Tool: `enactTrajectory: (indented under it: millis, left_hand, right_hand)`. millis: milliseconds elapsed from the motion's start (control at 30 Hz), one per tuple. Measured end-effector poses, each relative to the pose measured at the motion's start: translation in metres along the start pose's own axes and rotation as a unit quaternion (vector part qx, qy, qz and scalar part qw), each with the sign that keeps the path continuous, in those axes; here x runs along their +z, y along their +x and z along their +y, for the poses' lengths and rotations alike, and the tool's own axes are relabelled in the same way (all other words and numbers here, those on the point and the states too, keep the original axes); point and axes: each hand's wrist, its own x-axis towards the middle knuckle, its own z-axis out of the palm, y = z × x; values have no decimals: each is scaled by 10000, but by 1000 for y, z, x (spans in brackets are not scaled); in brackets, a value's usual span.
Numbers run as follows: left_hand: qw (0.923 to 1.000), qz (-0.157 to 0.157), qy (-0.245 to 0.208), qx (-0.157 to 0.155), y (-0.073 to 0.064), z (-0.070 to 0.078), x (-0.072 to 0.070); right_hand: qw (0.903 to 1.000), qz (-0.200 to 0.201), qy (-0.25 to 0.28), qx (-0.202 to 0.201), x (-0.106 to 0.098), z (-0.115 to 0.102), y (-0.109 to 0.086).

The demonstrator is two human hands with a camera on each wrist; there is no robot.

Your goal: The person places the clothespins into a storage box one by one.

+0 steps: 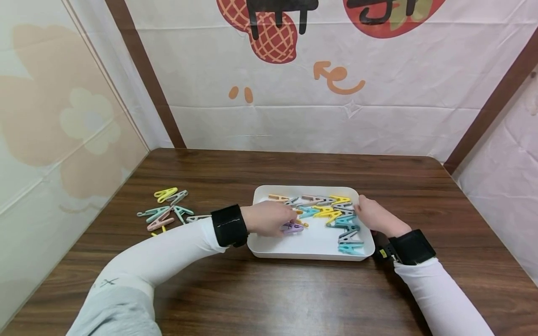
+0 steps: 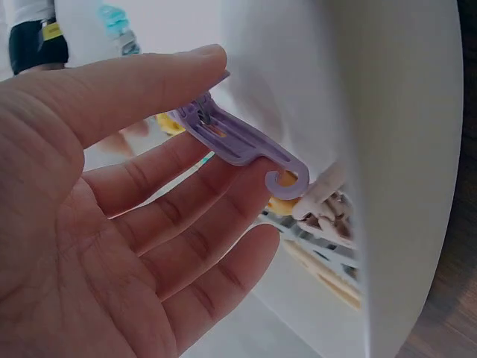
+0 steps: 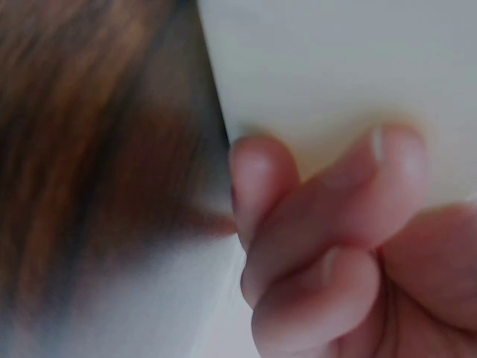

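My left hand (image 1: 269,218) reaches over the left part of a white tray (image 1: 294,249). Its thumb and fingertips pinch a purple clothespin (image 2: 240,145) whose hooked end points away from the palm, plainly seen in the left wrist view. At the tray's right rim is my right hand (image 1: 378,217), which grips the edge with curled fingers (image 3: 320,306) against the white wall. Yellow clothespins (image 1: 332,216), blue clothespins (image 1: 308,211) and grey ones lie inside the tray, many along its far and right sides.
On the table left of the tray lies a loose pile of clothespins, among them a yellow clothespin (image 1: 166,194) and a pink clothespin (image 1: 159,224); my left forearm partly covers this pile. A printed cloth (image 1: 294,126) hangs behind the wooden table (image 1: 210,172).
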Motion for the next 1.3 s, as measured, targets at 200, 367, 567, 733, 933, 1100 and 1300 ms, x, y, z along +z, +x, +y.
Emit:
enactTrajectory:
  millis: [200, 367, 567, 733, 933, 1100, 1300]
  left_hand:
    - [9999, -95, 78, -96, 5, -3, 4]
    - [9997, -50, 140, -216, 6, -4, 5]
    - [9993, 89, 153, -321, 3, -3, 6]
    - [9987, 365, 96, -356, -6, -5, 6]
    - [9927, 1120, -128, -435, -30, -15, 1]
    - [9844, 1608, -198, -692, -56, -28, -4]
    - [9728, 1781, -387, -1430, -90, -44, -10]
  right_hand:
    - [10000, -21, 7, -32, 0, 0, 0]
    - [10000, -11, -6, -13, 0, -1, 0]
    - [10000, -32, -3, 27, 1, -1, 1]
    - [10000, -41, -7, 26, 2, -2, 1]
    - [10000, -61, 11, 26, 0, -2, 0]
    - [10000, -46, 23, 41, -1, -2, -1]
    - [10000, -34, 39, 31, 0, -2, -2]
